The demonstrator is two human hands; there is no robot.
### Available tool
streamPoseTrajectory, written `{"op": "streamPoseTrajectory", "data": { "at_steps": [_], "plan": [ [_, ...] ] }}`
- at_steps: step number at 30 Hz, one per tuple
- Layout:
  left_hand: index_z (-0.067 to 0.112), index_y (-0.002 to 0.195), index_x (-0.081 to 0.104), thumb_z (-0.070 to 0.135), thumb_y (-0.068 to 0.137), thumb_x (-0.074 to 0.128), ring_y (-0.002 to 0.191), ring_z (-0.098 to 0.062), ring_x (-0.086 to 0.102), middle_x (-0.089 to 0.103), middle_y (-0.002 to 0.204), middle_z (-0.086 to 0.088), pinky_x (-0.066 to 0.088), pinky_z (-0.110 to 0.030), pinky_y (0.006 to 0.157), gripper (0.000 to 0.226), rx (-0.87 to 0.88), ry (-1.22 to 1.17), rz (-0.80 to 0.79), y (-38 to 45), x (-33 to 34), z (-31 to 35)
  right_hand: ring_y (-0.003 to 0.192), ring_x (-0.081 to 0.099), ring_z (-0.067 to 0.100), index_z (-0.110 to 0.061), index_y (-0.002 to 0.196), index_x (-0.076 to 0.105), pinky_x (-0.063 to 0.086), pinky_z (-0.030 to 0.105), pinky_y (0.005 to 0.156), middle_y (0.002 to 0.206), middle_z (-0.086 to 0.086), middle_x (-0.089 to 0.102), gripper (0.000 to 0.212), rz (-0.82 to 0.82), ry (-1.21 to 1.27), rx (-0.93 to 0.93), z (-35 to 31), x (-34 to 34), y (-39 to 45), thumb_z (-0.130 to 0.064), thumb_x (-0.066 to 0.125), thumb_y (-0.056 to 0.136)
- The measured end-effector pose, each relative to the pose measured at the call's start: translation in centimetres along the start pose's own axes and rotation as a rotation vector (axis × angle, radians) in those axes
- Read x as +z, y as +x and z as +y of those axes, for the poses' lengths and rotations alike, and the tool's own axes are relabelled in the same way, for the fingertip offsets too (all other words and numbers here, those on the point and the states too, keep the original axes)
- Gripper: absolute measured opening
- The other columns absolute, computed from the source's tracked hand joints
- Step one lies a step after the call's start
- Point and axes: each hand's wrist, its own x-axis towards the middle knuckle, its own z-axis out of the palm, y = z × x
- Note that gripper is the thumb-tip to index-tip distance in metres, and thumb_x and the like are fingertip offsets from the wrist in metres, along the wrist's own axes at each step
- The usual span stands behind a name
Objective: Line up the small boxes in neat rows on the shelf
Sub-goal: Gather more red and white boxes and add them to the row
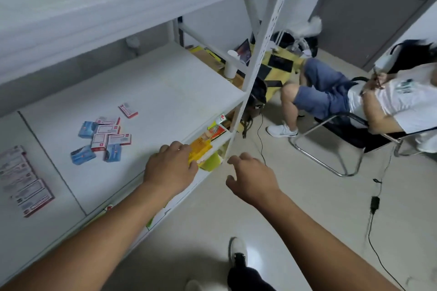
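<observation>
The left hand (171,168) rests palm down at the front edge of the white shelf (165,92), fingers loose, holding nothing. The right hand (250,178) hangs in the air just off the shelf, half open and empty. The small boxes (101,137), red-and-white ones and blue ones, lie in a messy bunch further left on the shelf. One more small box (128,110) lies alone behind them.

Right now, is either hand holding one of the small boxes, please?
No, the left hand rests at the shelf edge, and the right hand hangs empty.
</observation>
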Motion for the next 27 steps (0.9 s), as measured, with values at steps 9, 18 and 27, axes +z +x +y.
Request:
{"op": "streamPoseTrajectory", "data": {
  "at_steps": [9, 18, 27],
  "plan": [
    [0.028, 0.142, 0.057, 0.05, 0.101, 0.047, 0.126, -0.028, 0.054, 0.058, 0.139, 0.001, 0.051, -0.043, 0.096, 0.048, 0.031, 0.079, 0.035, 4.0, -0.4, 5.9, 0.111, 0.06, 0.029, -0.032, 0.139, 0.052, 0.053, 0.04, 0.078, 0.125, 0.0, 0.057, 0.048, 0.046, 0.021, 0.012, 5.8, -2.9, 1.2, -0.042, 0.056, 0.093],
    [0.026, 0.146, 0.053, 0.048, 0.101, 0.046, 0.121, -0.027, 0.058, 0.059, 0.139, -0.001, 0.053, -0.042, 0.094, 0.051, -0.156, 0.156, 0.05, 5.7, -0.1, 10.9, 0.119, 0.058, 0.027, -0.033, 0.143, 0.049, 0.053, 0.039, 0.081, 0.132, -0.002, 0.057, 0.052, 0.023, 0.026, -0.239, 10.1, -4.8, 6.7, -0.043, 0.059, 0.093],
    [0.023, 0.139, 0.057, 0.05, 0.1, 0.051, 0.11, -0.025, 0.061, 0.062, 0.132, -0.001, 0.057, -0.045, 0.092, 0.048, -0.507, 0.105, 0.063, 2.2, 0.4, 12.2, 0.114, 0.063, 0.027, -0.033, 0.141, 0.049, 0.048, 0.038, 0.073, 0.13, -0.002, 0.057, 0.051, -0.065, -0.036, -0.555, 10.5, -5.5, 10.9, -0.046, 0.059, 0.094]
  ]
}}
